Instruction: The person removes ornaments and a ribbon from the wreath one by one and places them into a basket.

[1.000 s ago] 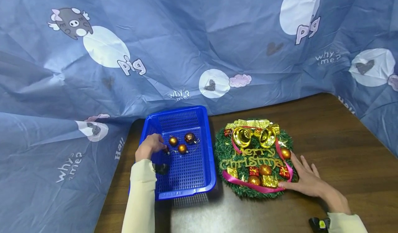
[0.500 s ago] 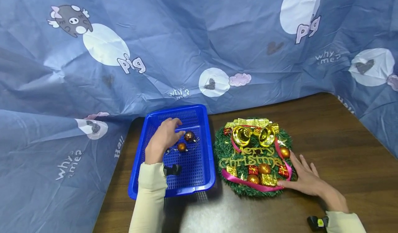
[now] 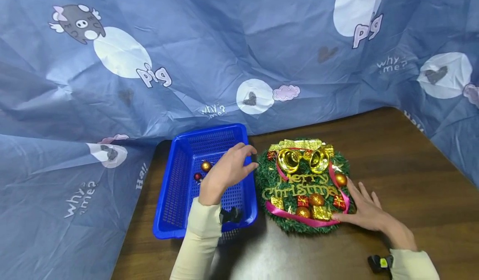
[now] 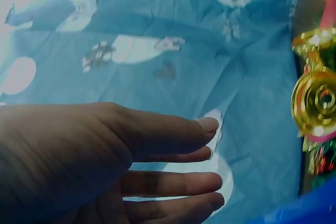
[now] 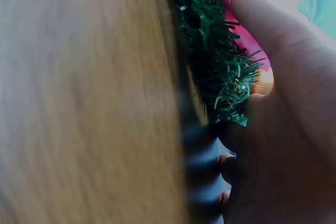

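Observation:
My left hand (image 3: 230, 170) hovers above the right side of the blue plastic basket (image 3: 161, 213), its fingertips close to the wreath's left edge. In the left wrist view, the left hand's fingers (image 4: 173, 184) and thumb are extended with nothing between them. A Christmas wreath (image 3: 304, 184) lies on the table, decked with gold bells (image 3: 319, 160), a pink ribbon (image 3: 299, 219) and "Merry Christmas" lettering. My right hand (image 3: 368, 211) rests against its right edge, fingers spread, thumb by the ribbon. Inside the basket show an orange bauble (image 3: 206, 166) and a dark red bauble (image 3: 197, 176); the left hand and forearm cover the area beside them.
The brown wooden table (image 3: 404, 163) reaches out to the right of the wreath. Behind it hangs a blue printed cloth (image 3: 202, 64), which also drops along the left and right sides. The basket's raised rim stands between the baubles and the wreath.
My left hand has risen from among the baubles at the basket's left and moved right, toward the wreath. The right hand stays at the wreath's edge. The view has shifted slightly.

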A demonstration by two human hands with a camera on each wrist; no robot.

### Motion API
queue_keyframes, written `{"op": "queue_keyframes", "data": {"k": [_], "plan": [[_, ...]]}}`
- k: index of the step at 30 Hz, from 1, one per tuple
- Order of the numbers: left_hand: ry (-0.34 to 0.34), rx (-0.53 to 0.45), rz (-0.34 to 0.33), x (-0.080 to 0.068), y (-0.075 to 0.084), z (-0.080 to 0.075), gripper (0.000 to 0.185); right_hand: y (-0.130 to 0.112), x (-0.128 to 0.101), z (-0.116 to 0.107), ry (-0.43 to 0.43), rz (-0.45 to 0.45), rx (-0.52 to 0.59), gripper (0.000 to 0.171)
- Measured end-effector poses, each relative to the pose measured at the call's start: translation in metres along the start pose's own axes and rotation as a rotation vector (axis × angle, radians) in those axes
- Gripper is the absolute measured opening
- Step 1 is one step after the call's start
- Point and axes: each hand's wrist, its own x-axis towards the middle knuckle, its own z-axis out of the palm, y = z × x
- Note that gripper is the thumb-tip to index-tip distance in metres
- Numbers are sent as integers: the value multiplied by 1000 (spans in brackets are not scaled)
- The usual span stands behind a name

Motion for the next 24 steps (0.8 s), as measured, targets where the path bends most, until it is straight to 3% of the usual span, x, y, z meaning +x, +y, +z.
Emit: {"op": "queue_keyframes", "data": {"k": [5,12,24], "plan": [[-46,7,47,3,21,11,35,-1,0,-1,-2,0,-3,116],[-93,119,149,7,45,35,33,1,0,0,1,4,-19,117],[-178,188,262,8,68,65,36,-1,0,-1,0,13,-1,118]]}}
